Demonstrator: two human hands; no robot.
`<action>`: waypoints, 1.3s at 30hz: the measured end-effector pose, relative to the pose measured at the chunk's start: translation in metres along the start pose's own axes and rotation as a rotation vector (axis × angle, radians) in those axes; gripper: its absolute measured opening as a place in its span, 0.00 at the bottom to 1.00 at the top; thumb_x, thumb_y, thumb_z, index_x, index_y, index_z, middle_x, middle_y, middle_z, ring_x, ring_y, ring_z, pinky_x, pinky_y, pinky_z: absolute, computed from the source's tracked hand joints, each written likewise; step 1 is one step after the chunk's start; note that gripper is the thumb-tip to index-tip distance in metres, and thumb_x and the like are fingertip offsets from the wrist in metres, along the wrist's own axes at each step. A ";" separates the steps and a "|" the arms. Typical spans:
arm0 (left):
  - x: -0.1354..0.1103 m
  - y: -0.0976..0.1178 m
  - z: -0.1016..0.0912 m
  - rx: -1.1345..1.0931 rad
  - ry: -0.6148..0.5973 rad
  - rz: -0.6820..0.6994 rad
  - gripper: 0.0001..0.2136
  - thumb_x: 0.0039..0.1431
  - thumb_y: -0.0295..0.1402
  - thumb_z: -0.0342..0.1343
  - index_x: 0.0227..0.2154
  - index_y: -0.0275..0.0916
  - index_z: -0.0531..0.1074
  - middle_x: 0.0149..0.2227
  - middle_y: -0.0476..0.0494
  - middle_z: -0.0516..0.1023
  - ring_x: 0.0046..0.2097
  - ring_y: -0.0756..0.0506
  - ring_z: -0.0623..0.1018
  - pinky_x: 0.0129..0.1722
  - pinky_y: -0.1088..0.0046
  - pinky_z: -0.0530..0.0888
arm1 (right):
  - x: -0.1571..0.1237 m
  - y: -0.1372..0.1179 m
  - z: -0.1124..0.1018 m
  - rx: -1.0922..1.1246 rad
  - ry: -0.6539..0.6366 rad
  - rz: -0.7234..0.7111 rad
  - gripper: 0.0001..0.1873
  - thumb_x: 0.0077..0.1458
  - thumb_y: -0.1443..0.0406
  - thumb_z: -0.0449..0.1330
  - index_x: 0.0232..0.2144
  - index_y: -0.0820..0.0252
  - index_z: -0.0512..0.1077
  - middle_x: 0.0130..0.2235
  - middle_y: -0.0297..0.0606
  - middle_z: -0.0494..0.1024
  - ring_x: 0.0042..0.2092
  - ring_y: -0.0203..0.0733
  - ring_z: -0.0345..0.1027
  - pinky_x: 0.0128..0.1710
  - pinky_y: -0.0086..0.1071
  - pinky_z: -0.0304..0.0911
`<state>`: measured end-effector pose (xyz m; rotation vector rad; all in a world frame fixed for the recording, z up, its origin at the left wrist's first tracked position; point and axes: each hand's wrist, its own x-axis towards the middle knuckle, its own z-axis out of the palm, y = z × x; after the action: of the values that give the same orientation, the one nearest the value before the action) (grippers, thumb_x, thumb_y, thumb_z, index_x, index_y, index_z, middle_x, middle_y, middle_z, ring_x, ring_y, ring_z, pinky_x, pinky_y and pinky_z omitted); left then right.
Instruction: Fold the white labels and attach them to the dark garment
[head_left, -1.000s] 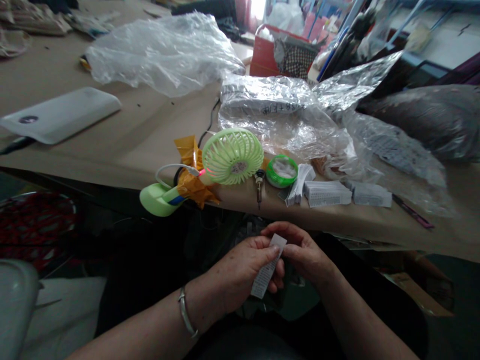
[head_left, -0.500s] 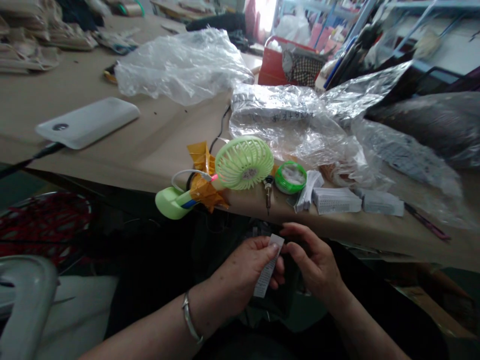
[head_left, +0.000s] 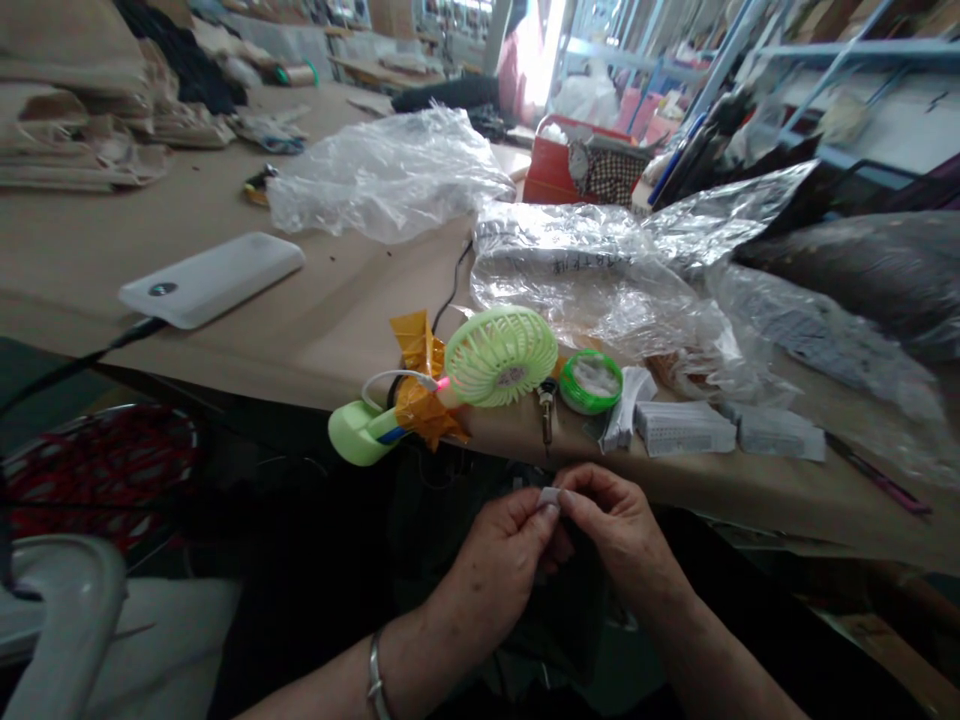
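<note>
Below the table's front edge, my left hand (head_left: 504, 560) and my right hand (head_left: 616, 532) meet fingertip to fingertip. Both pinch a small white paper label (head_left: 548, 496), of which only the top end shows between the fingers. A metal bangle sits on my left wrist. Just above my hands, stacks of white printed labels (head_left: 684, 428) lie on the brown table (head_left: 315, 320) at its edge. Beside them stand a round green tub (head_left: 591, 380) and a light green hand fan (head_left: 480, 370) taped to the edge with orange tape.
A white power bank (head_left: 214, 279) with a black cable lies at the left. Crumpled clear plastic bags (head_left: 390, 175) cover the middle and right of the table. A red box (head_left: 559, 165) stands at the back. A small metal tool (head_left: 546, 408) lies by the fan.
My hands have come together and the long label strip now shows only at its top end. The camera has tilted up, showing more of the far table.
</note>
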<state>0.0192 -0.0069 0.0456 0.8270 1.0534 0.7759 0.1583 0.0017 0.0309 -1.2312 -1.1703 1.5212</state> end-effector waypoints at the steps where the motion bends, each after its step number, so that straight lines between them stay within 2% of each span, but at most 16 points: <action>1: 0.000 0.001 -0.002 0.030 0.012 0.054 0.09 0.55 0.32 0.52 0.22 0.36 0.72 0.22 0.49 0.70 0.26 0.51 0.68 0.28 0.77 0.65 | 0.001 -0.002 0.002 0.008 -0.002 -0.006 0.10 0.51 0.60 0.61 0.25 0.61 0.68 0.22 0.29 0.67 0.23 0.32 0.60 0.23 0.25 0.59; 3: 0.002 0.003 -0.005 0.103 0.042 0.149 0.07 0.54 0.31 0.54 0.24 0.36 0.74 0.24 0.49 0.73 0.29 0.49 0.70 0.30 0.77 0.65 | 0.003 -0.005 0.004 -0.022 0.036 -0.042 0.09 0.49 0.61 0.62 0.25 0.61 0.69 0.23 0.30 0.67 0.25 0.32 0.60 0.25 0.25 0.58; 7: 0.005 0.007 -0.012 0.262 0.121 0.240 0.07 0.55 0.32 0.54 0.29 0.38 0.76 0.27 0.48 0.76 0.31 0.48 0.73 0.32 0.76 0.67 | 0.008 -0.007 0.005 -0.149 0.124 -0.103 0.08 0.49 0.61 0.61 0.25 0.61 0.69 0.24 0.30 0.67 0.26 0.32 0.58 0.25 0.24 0.56; 16: 0.013 0.010 -0.020 0.454 0.168 0.438 0.07 0.57 0.31 0.52 0.29 0.38 0.74 0.26 0.51 0.76 0.29 0.51 0.73 0.30 0.79 0.68 | 0.013 -0.012 0.008 -0.267 0.157 -0.213 0.06 0.50 0.65 0.59 0.24 0.61 0.69 0.23 0.30 0.68 0.25 0.31 0.60 0.26 0.24 0.58; 25: 0.014 0.014 -0.020 0.525 0.196 0.502 0.08 0.58 0.29 0.51 0.27 0.38 0.74 0.25 0.52 0.76 0.28 0.53 0.74 0.29 0.82 0.68 | 0.016 -0.008 0.007 -0.290 0.158 -0.260 0.04 0.52 0.66 0.58 0.26 0.60 0.69 0.23 0.29 0.69 0.26 0.31 0.61 0.27 0.24 0.59; 39: 0.020 0.016 -0.019 0.503 0.218 0.506 0.09 0.57 0.27 0.51 0.24 0.37 0.74 0.22 0.53 0.74 0.26 0.54 0.72 0.27 0.83 0.66 | 0.019 -0.008 0.008 -0.285 0.178 -0.277 0.04 0.52 0.67 0.58 0.25 0.60 0.68 0.22 0.29 0.69 0.26 0.32 0.61 0.27 0.24 0.59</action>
<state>0.0052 0.0220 0.0459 1.5009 1.2761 1.0597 0.1472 0.0207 0.0350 -1.2968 -1.4054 1.0452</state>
